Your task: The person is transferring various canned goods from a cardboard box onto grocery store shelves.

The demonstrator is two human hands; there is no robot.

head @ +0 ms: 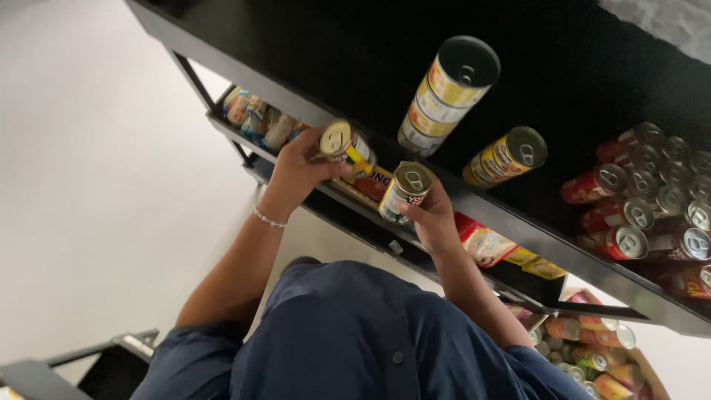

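Observation:
My left hand (296, 169), with a beaded bracelet on the wrist, grips a small can with a yellow lid (344, 144) at the front edge of the black shelf (563, 67). Just to its right, my right hand (433, 216) holds a second can with a green and white label (406, 190) from below. Both cans are tilted and sit close together over the shelf edge. On the shelf top beyond them stands a stack of yellow cans (446, 92), with a single yellow can (507, 155) to its right.
Several red cans (644, 192) crowd the right end of the shelf. Lower shelves hold snack packets (255, 118) and more packets (489, 244). A cardboard box of mixed cans (592, 355) sits on the floor at the lower right. A black frame (89, 367) stands at the lower left.

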